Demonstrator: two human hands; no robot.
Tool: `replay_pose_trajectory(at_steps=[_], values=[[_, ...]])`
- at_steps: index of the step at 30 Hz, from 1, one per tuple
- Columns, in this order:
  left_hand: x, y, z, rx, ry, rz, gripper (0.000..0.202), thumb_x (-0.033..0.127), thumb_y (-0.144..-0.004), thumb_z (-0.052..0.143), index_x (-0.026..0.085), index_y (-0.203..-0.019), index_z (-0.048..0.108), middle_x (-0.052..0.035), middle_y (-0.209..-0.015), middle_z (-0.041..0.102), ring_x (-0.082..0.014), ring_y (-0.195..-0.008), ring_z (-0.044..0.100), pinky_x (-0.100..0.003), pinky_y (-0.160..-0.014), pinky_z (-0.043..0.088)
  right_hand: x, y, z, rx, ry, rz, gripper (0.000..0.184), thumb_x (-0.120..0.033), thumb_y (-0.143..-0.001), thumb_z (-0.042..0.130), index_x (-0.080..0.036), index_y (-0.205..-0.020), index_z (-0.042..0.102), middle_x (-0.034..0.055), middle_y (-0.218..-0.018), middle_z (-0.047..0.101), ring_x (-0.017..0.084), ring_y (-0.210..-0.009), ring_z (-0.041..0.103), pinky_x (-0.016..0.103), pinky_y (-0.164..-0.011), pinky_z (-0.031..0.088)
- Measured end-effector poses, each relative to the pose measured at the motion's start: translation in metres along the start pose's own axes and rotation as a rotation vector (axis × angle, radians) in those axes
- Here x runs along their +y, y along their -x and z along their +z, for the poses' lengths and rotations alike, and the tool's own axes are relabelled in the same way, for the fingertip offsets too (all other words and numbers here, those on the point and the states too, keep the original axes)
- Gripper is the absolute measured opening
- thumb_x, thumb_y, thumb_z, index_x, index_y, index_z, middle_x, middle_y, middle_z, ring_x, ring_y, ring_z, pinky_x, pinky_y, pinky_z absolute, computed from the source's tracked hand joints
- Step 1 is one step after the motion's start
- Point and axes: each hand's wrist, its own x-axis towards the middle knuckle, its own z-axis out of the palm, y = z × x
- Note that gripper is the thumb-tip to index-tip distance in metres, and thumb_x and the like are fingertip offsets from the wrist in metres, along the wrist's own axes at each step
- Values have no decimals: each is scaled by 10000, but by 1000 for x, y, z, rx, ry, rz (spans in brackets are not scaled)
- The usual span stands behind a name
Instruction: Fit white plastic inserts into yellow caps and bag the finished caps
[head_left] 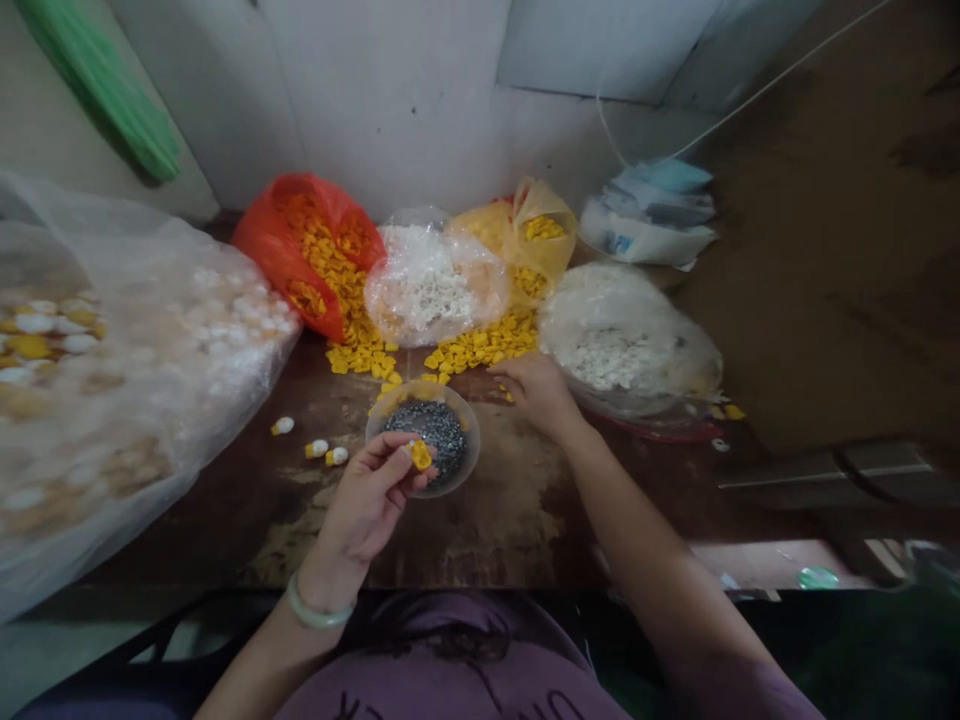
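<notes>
My left hand (381,490) pinches a small yellow plastic piece (421,455) between thumb and fingertips, over the near side of a clear round bowl (471,450). The bowl holds many tiny dark, shiny bits (431,430). My right hand (536,390) reaches palm down to the front edge of a loose pile of yellow pieces (480,347), its fingers stretched left and slightly bent. A yellow piece lies just beneath those fingers; nothing shows held in them. Left of the bowl lie several small white-and-yellow pieces (337,456) on the dark table (495,530).
A large clear bag (225,400) of white and yellow pieces fills the left. Along the wall stand a red bag (262,235) of yellow pieces, a clear bag (382,300) of white pieces, a yellow bag (484,222) and another clear bag (675,330). Packets (660,215) lie behind.
</notes>
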Motion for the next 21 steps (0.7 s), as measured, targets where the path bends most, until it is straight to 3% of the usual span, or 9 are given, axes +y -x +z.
replay_pose_trajectory(at_steps=[4,8,14,21], values=[[0,-1,0,-17,-8,17,345,299,-520,932,167,-767,730,-26,-705,743,-114,-574,684,-158,-531,540,-68,10,-16,147,-333,-276,117,-202,-928,582,-220,-965,692,34,-906,726,194,-863,634,347,-816,482],[-3,-1,-2,-15,-3,56,355,284,-498,938,166,-755,724,14,-699,725,-108,-542,669,-182,-529,545,-111,13,-24,75,-378,-413,131,-191,-951,547,-193,-945,678,54,-902,701,195,-909,593,355,-850,480],[-5,0,-3,-13,-32,39,374,303,-483,944,148,-749,731,2,-679,719,-100,-524,648,-184,-527,532,-116,9,-22,-72,-251,-463,116,-191,-945,555,-184,-918,667,66,-953,681,211,-956,567,376,-882,460],[-5,0,-3,-4,64,-24,365,304,-472,951,124,-688,719,-7,-626,685,-88,-510,619,-160,-494,493,-124,9,-23,18,-50,-602,189,-201,-974,505,-142,-885,660,90,-905,675,231,-957,544,363,-832,449]])
